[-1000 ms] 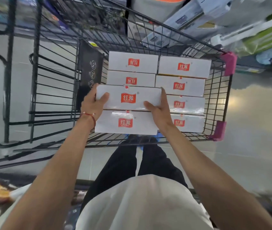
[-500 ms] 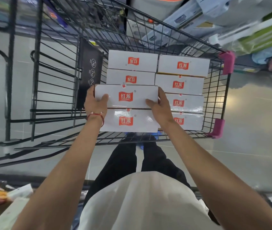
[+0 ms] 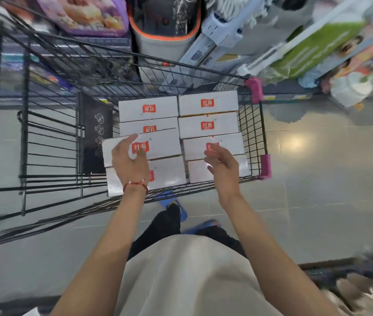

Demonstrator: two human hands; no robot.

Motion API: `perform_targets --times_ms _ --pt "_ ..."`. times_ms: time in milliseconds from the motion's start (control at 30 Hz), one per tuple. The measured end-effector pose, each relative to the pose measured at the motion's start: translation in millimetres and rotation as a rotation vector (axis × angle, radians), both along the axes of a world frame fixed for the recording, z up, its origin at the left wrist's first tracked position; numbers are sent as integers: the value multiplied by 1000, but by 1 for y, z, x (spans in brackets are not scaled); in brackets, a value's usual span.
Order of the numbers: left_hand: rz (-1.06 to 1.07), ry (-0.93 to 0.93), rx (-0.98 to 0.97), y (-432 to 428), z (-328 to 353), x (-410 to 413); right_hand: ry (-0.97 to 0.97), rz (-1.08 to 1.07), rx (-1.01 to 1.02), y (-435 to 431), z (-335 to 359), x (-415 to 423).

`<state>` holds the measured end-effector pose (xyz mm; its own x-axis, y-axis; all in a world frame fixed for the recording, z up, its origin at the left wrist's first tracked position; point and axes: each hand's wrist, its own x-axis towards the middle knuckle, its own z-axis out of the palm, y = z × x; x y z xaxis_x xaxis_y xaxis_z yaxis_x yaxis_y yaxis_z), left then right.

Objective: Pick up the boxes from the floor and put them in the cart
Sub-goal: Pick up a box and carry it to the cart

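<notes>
Head view: grey tile floor [image 3: 317, 179], stocked shelves [image 3: 294, 42]. Wire cart [image 3: 252, 124] holds white boxes [image 3: 208, 125]. Left hand [image 3: 130, 164] fingers slack atop one; right hand [image 3: 223, 165] released.

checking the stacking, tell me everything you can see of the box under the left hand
White, flat, oblong box, cardboard by its look, closed, a red label with white characters on top. It lies in the cart over the left column's boxes, slightly skewed, left end jutting out. The left hand rests on it, fingers relaxed.
</notes>
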<state>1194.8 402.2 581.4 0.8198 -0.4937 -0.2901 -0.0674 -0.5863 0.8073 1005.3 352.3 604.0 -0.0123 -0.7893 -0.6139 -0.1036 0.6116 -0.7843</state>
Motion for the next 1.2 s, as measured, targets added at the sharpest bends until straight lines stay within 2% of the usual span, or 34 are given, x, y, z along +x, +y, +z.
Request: perform_targets --times_ms 167,467,733,1000,1200 --pt "-169 22 -8 -12 9 -61 -139 -145 -33 13 17 -60" --pt "-510 115 -60 -14 48 -214 -224 -332 -129 54 51 -189" --pt "-823 206 -66 -17 61 -358 -174 -640 -143 101 68 -316" --pt "-1185 204 -78 -28 67 -472 -187 -907 -208 127 71 -407" --pt "-1333 292 -48 -53 64 -559 -171 -1057 -218 124 66 -474"
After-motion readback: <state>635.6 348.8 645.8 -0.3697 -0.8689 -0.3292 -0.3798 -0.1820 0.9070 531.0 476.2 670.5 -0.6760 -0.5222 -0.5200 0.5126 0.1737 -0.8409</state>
